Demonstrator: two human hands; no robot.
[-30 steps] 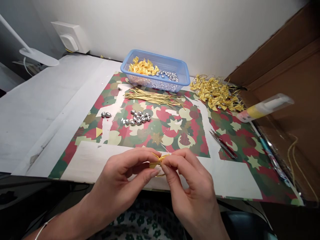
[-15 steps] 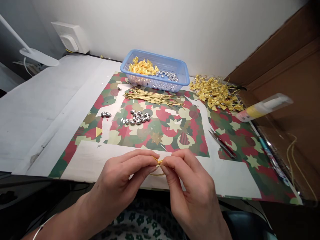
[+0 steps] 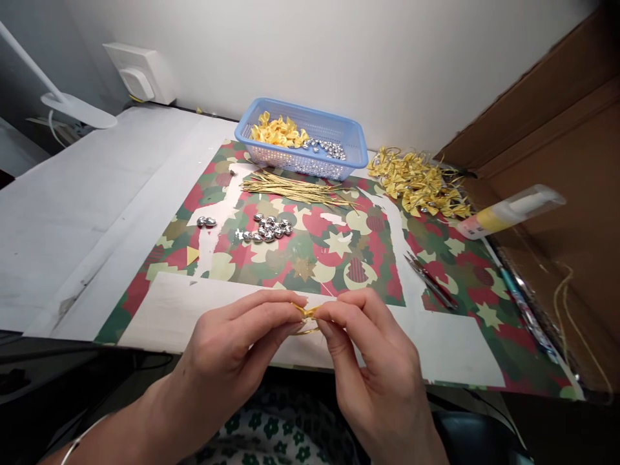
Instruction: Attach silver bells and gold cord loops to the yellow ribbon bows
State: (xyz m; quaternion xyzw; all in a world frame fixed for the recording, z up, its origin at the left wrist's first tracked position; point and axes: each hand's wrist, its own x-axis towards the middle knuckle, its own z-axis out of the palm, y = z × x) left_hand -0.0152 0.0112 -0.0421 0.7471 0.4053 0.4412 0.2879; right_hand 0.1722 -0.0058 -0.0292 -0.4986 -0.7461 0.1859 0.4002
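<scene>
My left hand and my right hand meet just above the near edge of the table, fingertips pinched. Between them is a small gold ribbon bow, mostly covered by the fingers. A loop of gold cord hangs just under it. Beyond the hands lies a cluster of silver bells, with two more silver bells to the left. Further back rests a bundle of gold cords.
A blue basket holds gold bows and silver bells. Finished-looking gold bows with cords are heaped at the back right. Scissors, a pump bottle and a pen lie right. A yellow scrap lies left.
My fingertips have moved slightly apart, and more of the gold bow shows between them. Both hands keep their pinch. The things on the table stay where they were.
</scene>
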